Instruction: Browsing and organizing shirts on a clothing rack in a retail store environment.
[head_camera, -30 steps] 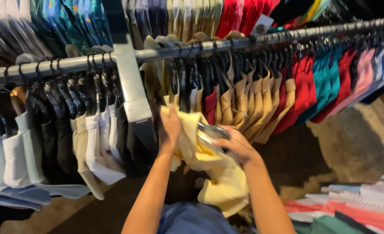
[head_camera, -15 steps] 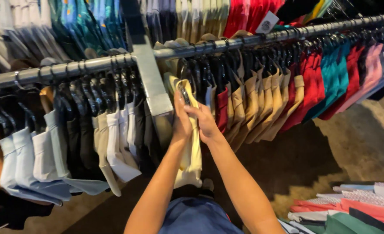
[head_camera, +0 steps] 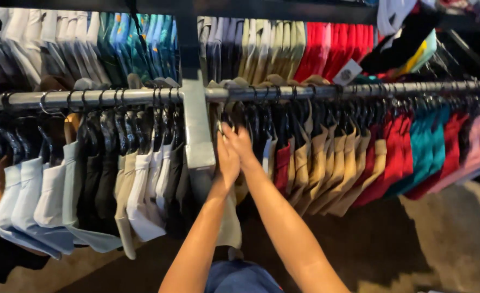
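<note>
Pale yellow garment (head_camera: 230, 220) hangs from the metal rail (head_camera: 115, 97) just right of the grey upright post (head_camera: 196, 130), its top w/ hanger up between both hands, lower part dropping down behind the left forearm. Left hand (head_camera: 228, 160) is raised at the garment's top edge, fingers curled closed on the cloth; right hand (head_camera: 240, 142) sits just above, touching the left, fingers pinched on the hanger neck right under the rail, though the hook itself is too hidden to make out. Left of the post: white, light blue, black & tan shirts (head_camera: 88, 184) on dark hangers, packed tight. Right of the hands: tan shirts (head_camera: 327, 168), then red (head_camera: 392, 157), teal (head_camera: 424, 146), pink (head_camera: 476, 144). Upper row behind holds more folded-over tops in white, teal, beige, red (head_camera: 327, 51). Brown floor (head_camera: 457, 239) below, at right.
</note>
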